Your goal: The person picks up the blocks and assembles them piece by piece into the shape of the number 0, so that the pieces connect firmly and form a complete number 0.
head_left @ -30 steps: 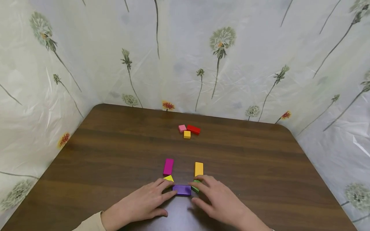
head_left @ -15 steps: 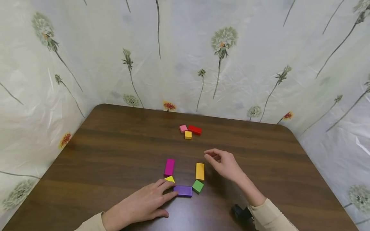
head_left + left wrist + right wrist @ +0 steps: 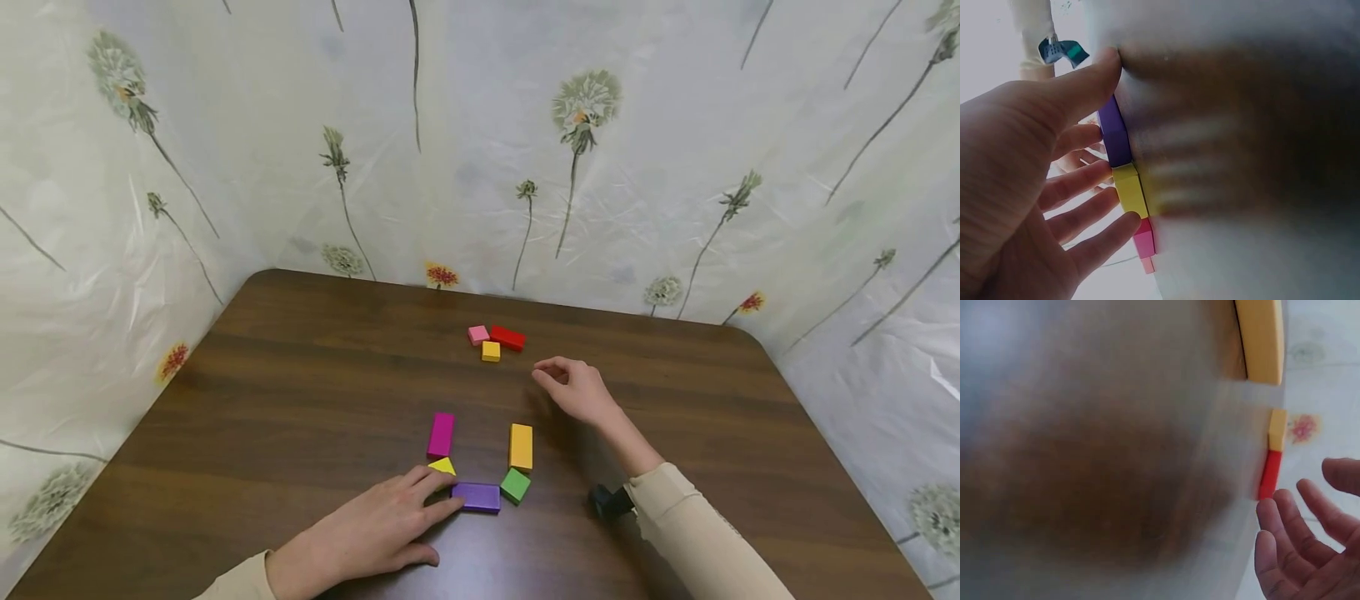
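Observation:
My left hand rests at the near row of blocks, its fingers touching the yellow triangular block and the purple block. In the left wrist view the fingers lie loosely spread along the purple block and the yellow one. My right hand hovers over the table, beyond the orange block, with nothing between its fingers. Nearest ahead of it are the red block, the small orange block and the pink block. The right wrist view shows loosely bent, unoccupied fingers near the red block.
A magenta block lies beyond the yellow triangle. The green block sits between the purple and orange blocks. The brown wooden table meets a flower-printed sheet at the back and sides.
My right hand has left the green block and moved away from me, toward the far blocks. The left hand stays at the yellow and purple blocks.

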`<action>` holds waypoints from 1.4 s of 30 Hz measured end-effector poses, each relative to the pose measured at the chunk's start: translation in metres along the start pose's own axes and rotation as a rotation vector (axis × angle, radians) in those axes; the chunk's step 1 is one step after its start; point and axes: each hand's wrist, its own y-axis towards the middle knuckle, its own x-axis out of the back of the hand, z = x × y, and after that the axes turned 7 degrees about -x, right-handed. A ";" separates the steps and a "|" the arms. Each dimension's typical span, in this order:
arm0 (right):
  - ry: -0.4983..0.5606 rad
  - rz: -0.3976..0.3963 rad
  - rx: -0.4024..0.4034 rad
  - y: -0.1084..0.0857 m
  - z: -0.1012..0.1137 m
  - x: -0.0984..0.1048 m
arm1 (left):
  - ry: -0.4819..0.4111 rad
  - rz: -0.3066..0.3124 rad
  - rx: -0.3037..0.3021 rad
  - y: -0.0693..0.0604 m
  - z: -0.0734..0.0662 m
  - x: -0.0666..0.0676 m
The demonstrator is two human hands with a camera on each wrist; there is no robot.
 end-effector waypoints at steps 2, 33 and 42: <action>-0.004 0.005 -0.015 0.006 0.000 0.000 | -0.003 0.000 0.001 0.000 0.000 -0.001; -0.153 -0.029 -0.055 0.061 0.037 -0.042 | -0.045 0.017 0.014 -0.001 0.003 -0.001; -0.205 -0.028 -0.082 0.065 0.042 -0.046 | -0.048 0.017 0.015 -0.002 0.003 -0.001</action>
